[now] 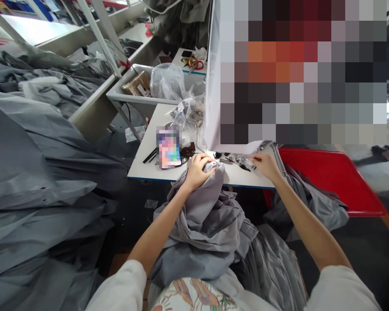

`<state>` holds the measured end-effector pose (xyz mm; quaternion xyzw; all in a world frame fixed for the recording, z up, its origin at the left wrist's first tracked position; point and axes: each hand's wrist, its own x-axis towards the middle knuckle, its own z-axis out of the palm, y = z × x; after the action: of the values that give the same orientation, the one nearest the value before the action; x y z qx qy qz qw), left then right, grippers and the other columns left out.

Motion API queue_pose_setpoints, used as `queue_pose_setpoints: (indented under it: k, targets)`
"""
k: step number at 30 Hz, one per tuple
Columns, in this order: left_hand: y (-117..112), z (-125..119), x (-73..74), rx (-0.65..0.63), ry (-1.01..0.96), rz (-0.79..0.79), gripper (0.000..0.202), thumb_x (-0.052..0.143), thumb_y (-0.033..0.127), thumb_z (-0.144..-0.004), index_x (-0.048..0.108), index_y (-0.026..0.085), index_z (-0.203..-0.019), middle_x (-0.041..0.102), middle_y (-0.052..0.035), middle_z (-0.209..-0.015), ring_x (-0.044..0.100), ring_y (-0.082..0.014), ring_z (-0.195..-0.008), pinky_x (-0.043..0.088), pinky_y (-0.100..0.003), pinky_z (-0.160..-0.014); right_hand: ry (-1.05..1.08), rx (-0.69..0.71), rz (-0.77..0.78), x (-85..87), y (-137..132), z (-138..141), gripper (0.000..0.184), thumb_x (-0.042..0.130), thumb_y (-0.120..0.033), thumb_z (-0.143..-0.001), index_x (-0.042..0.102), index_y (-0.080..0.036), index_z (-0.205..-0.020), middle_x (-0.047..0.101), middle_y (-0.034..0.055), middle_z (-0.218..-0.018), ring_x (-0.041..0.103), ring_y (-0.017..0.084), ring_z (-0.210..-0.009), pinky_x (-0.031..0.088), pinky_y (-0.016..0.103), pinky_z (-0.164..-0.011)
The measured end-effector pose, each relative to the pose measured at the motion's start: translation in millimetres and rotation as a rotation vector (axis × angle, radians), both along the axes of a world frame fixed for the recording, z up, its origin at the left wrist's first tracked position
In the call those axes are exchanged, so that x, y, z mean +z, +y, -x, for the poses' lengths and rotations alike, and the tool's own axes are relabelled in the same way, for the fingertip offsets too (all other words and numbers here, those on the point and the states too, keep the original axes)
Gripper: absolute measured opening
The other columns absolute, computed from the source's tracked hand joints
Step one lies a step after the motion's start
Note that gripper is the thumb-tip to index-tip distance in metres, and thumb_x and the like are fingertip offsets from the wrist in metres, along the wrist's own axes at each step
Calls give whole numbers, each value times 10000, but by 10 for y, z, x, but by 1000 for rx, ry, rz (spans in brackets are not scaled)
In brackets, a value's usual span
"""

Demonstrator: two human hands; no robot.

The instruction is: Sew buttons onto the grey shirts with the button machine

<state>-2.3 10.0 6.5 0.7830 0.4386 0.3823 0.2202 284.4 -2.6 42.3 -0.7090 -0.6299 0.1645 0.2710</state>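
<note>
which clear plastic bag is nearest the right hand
The small crumpled clear plastic bag at the fingertips of the right hand on the white table; a larger clear bag and another in the white plastic tub lie farther back.

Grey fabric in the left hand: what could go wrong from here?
The grey fabric bunched under the left hand could catch the small metal parts lying loose by the right hand. Being near the white table's edge, they might be swept to the floor.
</note>
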Motion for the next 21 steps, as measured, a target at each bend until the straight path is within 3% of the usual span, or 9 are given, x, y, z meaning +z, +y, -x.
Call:
queue_pose_setpoints:
  k: [8,14,18,21]
  targets:
    - [-10,-5,11,0,17,-6,202,694,296,-803,665,246,-996,585,-40,-1091,514,-207,-1062,404,-339,-958,92,-65,17,121,-94,-12,126,686,-237,-685,771,-181,-760,745,45,-751,682,227,-723,501,320,-704]
    - [-11,-7,7,8,30,0,208,700,294,-796,662,251,-997,588,-38,-1098,517,-206,-1066,397,-342,-966,95,-91,-112,296,-375,-27,153,732,-334,-673,767,-201,-740,743,37,-754,672,213,-711,498,311,-683]
    - [-11,-10,3,9,7,-8,209,700,292,-796,666,252,-999,589,-38,-1100,517,-206,-1074,393,-341,-977,211,-95,-146,467,-599,190,229,742,-405,-683,760,-194,-770,735,43,-766,654,193,-685,493,293,-630]
    - [-16,-9,1,7,-3,-2,211,700,301,-797,668,251,-1000,593,-37,-1101,516,-206,-1074,394,-340,-980,315,-22,-119,510,-638,484,236,740,-420,-696,752,-197,-774,734,45,-788,663,194,-718,511,301,-670]
